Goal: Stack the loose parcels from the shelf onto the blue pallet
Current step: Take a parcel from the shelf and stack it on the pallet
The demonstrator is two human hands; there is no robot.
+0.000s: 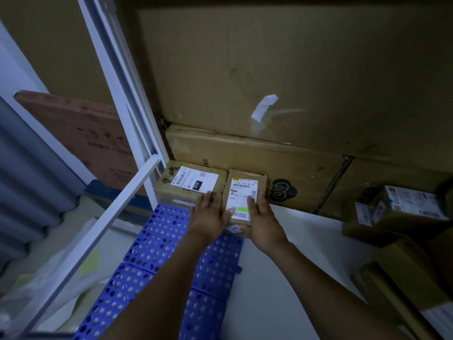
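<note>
The blue pallet (152,241) runs from the bottom of the frame toward its centre. At its far end, both hands meet on a small cardboard parcel (245,179). The left hand (210,214) lies flat against the parcel's left side, fingers straight, an open-handed grip. The right hand (262,217) lays its fingers on the white label (241,195) and hooks its thumb round the near edge, a clamped grip. The label faces up, shows barcodes, "T098" and a green patch. The parcel's long axis points away, toward the upper frame. Just left sits a second parcel (191,182), its label marked "010". Behind them, large cartons (269,69) are stacked, one bearing a black swirl.
</note>
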